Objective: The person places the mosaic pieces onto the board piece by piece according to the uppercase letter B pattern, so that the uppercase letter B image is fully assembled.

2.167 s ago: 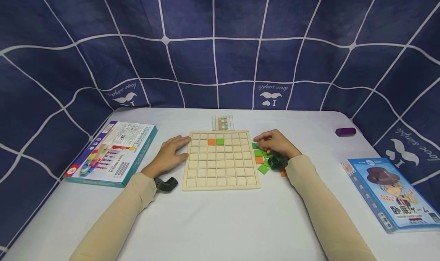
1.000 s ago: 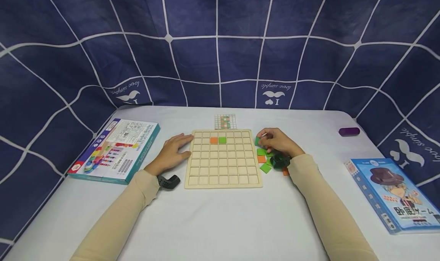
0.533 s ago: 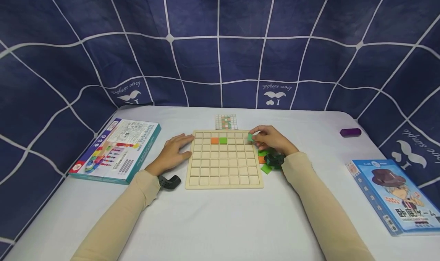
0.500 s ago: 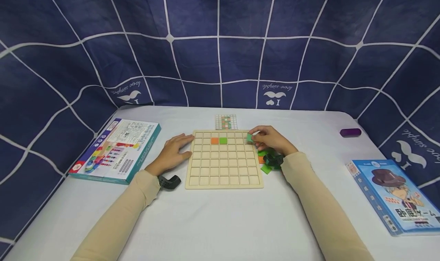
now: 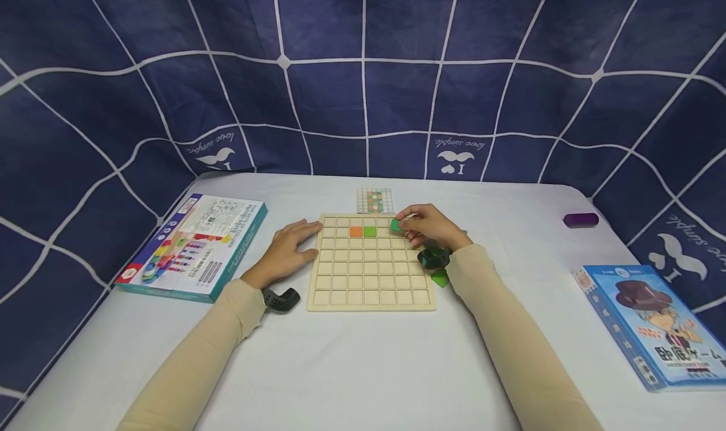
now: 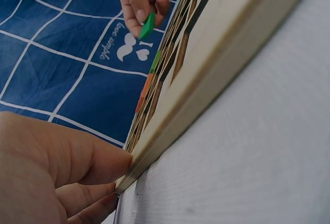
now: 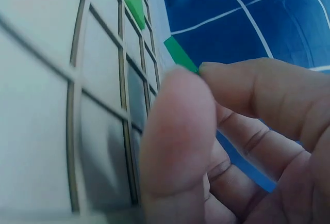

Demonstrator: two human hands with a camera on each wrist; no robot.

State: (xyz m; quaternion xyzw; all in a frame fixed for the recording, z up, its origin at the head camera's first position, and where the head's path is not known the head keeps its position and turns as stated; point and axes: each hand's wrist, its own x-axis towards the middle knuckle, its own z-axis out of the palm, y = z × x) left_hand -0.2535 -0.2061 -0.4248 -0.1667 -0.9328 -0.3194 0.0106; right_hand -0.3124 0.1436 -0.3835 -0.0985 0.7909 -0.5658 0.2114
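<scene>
A wooden grid board [image 5: 363, 283] lies mid-table with an orange tile [image 5: 356, 231] and a light green tile [image 5: 370, 231] side by side in its cells. My right hand [image 5: 429, 225] pinches a darker green tile [image 5: 396, 225] between thumb and fingers, above the board's upper right part. In the right wrist view the thumb hides part of this held tile [image 7: 180, 54]. At the board's left edge rests my left hand [image 5: 286, 252], its fingers fairly straight. The left wrist view has the thumb [image 6: 98, 159] against the board's rim.
Loose tiles [image 5: 440, 278] lie right of the board, mostly hidden by the right wrist. Behind the board is a small pattern card [image 5: 375, 200]. A flat toy box [image 5: 193, 248] lies left; a blue box [image 5: 652, 324] and a purple cylinder-like object [image 5: 581, 220] lie right.
The right hand has picked up the darker green tile from beside the board and carried it left, over the grid. The left hand stays at the board's edge.
</scene>
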